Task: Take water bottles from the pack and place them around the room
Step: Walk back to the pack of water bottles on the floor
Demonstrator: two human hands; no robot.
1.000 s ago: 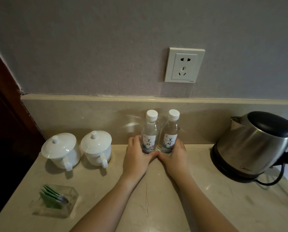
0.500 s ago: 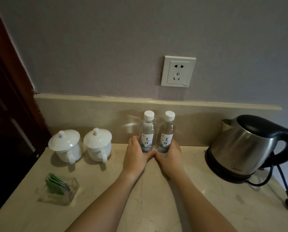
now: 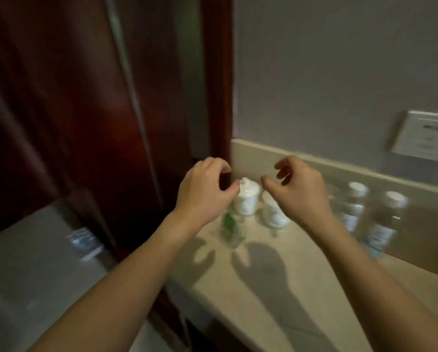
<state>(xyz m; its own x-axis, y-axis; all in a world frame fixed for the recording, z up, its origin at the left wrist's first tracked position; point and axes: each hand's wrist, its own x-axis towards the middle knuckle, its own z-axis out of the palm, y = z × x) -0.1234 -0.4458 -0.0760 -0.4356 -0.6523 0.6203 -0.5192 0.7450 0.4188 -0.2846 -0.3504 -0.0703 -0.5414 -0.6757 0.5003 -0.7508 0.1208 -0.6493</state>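
Note:
Two clear water bottles with white caps, one beside the other, stand upright against the backsplash at the right of the marble counter. The picture is blurred. My left hand and my right hand hover in the air to the left of the bottles, fingers curled and apart, holding nothing. Neither hand touches a bottle.
Two white lidded cups and a clear holder with green sachets sit below my hands. A dark red wooden door frame rises at the counter's left end. A wall socket is at the right. A grey surface lies lower left.
Both hands have let go of the two bottles and lifted away to the left. The view has swung sharply left, so the kettle is out of sight.

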